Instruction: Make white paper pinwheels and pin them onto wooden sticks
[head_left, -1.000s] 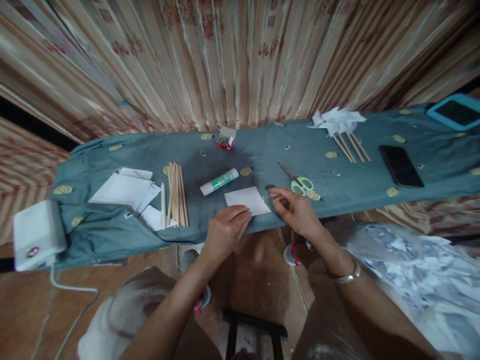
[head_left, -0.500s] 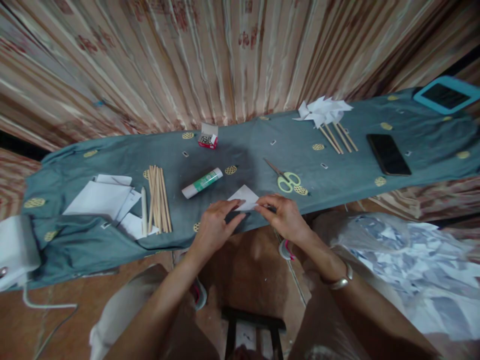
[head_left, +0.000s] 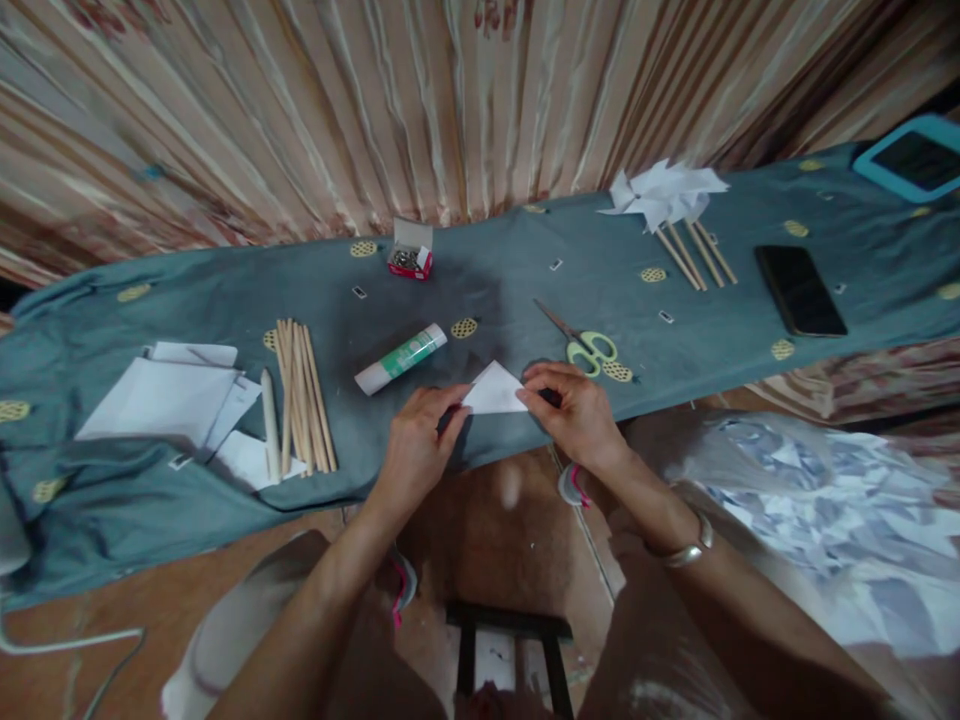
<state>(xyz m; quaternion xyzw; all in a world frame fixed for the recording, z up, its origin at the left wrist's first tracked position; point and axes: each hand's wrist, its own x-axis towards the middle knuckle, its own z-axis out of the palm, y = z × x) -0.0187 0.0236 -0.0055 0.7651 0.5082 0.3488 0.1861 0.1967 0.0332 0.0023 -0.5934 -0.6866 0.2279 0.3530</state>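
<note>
A small white folded paper triangle is held between my two hands, its point facing away from me, at the near edge of the cloth. My left hand pinches its left corner between thumb and fingers. On the other side, my right hand grips the right corner the same way. Scissors with pale green handles lie just beyond my right hand. A green and white glue stick rests beyond my left hand.
Wooden sticks and white paper sheets lie at left. A red box of small metal pieces stands at the back. Paper pinwheels on sticks, a phone and a blue-framed tablet are at right. A bag of paper scraps sits below.
The paper has been lifted slightly and now shows as a clear triangle, with both hands at its corners. The view has shifted a little.
</note>
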